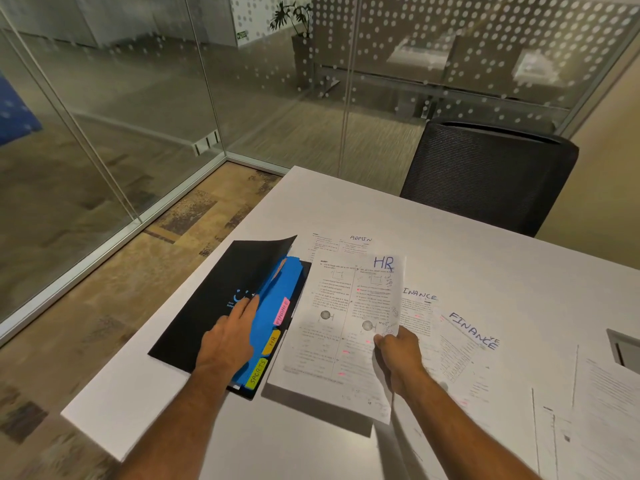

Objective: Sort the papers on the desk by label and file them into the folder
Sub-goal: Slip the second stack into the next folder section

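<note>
a white bench (467,244) stands in a small room with glass walls (114,109). a black chair (491,174) with a mesh back sits at its far side. the glass on the right has rows of white dots (450,26). the floor (114,292) is brown with dark patches. a green plant (292,17) in a pot stands outside the glass. the wall (609,188) on the right is tan.

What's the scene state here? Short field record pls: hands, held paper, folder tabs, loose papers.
left hand: rests on the open folder, fingers at the blue dividers
right hand: pinches the HR paper at its right edge
folder tabs: FINANCE, HR, SPORTS
loose papers: ADMIN, two FINANCE
surface: white desk
</note>
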